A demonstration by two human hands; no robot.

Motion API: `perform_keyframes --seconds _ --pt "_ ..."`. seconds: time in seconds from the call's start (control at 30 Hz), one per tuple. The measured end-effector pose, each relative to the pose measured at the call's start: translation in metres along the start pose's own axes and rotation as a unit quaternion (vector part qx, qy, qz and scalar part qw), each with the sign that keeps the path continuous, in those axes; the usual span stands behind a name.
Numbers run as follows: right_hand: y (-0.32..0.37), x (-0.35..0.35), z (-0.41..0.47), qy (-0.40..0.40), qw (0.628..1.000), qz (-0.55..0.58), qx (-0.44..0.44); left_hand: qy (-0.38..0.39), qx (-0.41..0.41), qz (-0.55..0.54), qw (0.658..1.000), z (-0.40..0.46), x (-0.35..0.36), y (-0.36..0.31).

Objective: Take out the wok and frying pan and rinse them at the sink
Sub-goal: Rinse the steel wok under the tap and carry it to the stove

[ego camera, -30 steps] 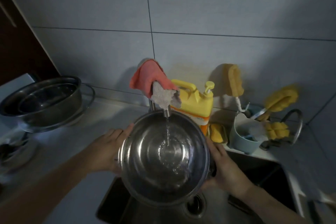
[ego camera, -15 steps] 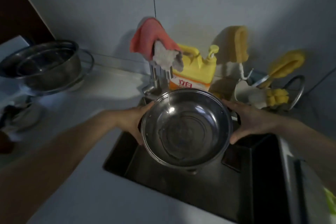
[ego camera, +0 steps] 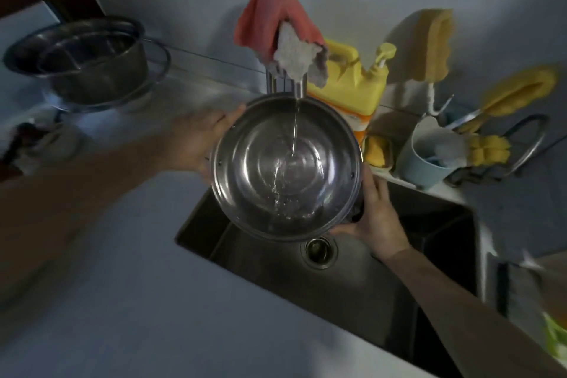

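Note:
I hold a round steel wok [ego camera: 245, 163] over the dark sink [ego camera: 352, 285], tilted toward me. My left hand [ego camera: 199, 139] grips its left rim and my right hand [ego camera: 376, 218] grips its lower right side. A thin stream of water falls from the faucet [ego camera: 300, 87] into the wok and pools near its lower edge. A pink cloth [ego camera: 270, 21] and a grey rag [ego camera: 294, 54] are draped over the faucet. No frying pan can be picked out in this view.
Stacked steel pots [ego camera: 86, 61] stand on the counter at the back left. Behind the sink are a yellow detergent jug [ego camera: 352, 83], yellow sponges [ego camera: 429, 46], and a blue cup [ego camera: 426, 163] with brushes. The sink drain [ego camera: 319, 250] lies below the wok.
The wok went back under the faucet and water pools in it again. My right hand slid from the far right rim down to the lower right side. The view tilted downward.

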State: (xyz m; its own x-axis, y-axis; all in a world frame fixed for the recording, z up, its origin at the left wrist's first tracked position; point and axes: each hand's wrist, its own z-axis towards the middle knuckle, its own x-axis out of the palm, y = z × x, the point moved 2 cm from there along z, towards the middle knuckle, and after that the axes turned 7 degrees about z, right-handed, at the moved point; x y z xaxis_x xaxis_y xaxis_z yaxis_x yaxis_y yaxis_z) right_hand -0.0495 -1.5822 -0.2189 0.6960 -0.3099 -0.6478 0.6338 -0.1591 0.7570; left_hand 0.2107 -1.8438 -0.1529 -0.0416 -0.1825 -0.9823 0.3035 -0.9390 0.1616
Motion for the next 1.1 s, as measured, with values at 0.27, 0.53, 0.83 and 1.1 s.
perform_keyframes --seconds 0.27,0.53,0.83,1.1 --pt "-0.017 -0.073 0.017 -0.019 0.964 -0.205 -0.167 -0.014 -0.182 -0.068 0.981 -0.005 0.047 -0.068" --pt "-0.030 -0.097 -0.028 -0.111 0.926 -0.230 -0.277 -0.223 -0.148 0.011 0.963 -0.008 0.051 -0.107" --pt "0.036 -0.149 -0.053 -0.246 0.836 -0.276 -0.407 -0.400 -0.148 0.143 0.893 0.001 -0.042 -0.103" --pt "0.071 -0.167 -0.059 -0.259 0.817 -0.274 -0.437 -0.441 -0.142 0.170 0.870 0.004 -0.079 -0.101"
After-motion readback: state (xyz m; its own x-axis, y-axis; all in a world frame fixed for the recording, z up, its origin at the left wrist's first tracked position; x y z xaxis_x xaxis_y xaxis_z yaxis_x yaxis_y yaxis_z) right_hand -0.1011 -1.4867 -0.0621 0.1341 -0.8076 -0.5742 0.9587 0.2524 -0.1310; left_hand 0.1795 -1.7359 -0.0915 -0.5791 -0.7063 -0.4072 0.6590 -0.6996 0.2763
